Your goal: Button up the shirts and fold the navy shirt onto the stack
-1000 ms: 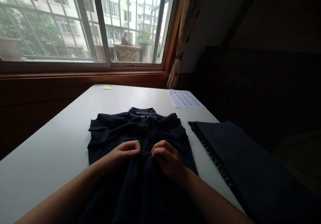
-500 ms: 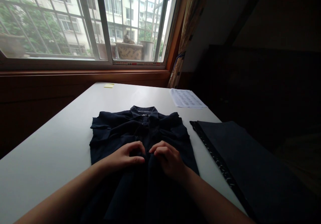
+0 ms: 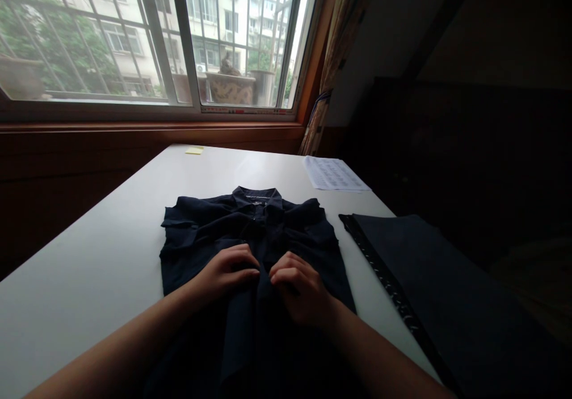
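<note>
A dark navy shirt [image 3: 210, 220] lies front side up, its collar toward the window and its lower part near me in deep shadow. At the middle of its front, my left hand [image 3: 232, 270] pinches the left front edge, and a fold of cloth hangs down below the fingers. Just across the front opening, my right hand [image 3: 300, 283] is closed with thumb and fingertips on the other front edge. A small gap separates the two hands. Which buttons or holes lie under the fingers is hidden.
The shirt rests on a white table [image 3: 98, 250]. To the right lies a dark folded cloth or board [image 3: 415, 268] with a black patterned edge. Printed sheets [image 3: 336, 174] and a yellow sticky note [image 3: 194, 150] are at the far side, below a barred window [image 3: 147, 41].
The left hand's fingers have closed on the cloth, and a fold of the shirt front shows raised beneath them. My right hand has shifted slightly right.
</note>
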`<move>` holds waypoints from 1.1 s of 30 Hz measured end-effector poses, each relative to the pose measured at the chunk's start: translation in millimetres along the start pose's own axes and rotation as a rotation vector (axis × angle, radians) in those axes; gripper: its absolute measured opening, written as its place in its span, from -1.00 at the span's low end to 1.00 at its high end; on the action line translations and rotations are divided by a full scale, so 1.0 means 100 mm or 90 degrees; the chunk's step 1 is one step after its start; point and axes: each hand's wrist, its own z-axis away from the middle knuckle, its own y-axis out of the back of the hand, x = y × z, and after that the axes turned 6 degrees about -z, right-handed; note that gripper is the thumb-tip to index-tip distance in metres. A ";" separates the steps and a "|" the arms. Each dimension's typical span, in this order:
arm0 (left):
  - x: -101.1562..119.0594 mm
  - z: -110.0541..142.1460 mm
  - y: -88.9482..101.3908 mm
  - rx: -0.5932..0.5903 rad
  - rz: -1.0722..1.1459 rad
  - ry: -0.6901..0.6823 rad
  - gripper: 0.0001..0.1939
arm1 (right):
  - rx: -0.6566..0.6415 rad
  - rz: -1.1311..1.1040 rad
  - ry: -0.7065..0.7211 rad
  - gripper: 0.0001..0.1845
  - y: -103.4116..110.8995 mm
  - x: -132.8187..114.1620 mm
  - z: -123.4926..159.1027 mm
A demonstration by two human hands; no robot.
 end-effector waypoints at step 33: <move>-0.10 0.00 -0.09 0.074 -0.021 -0.010 -0.71 | -0.021 -0.046 -0.154 -0.79 -0.01 0.11 0.01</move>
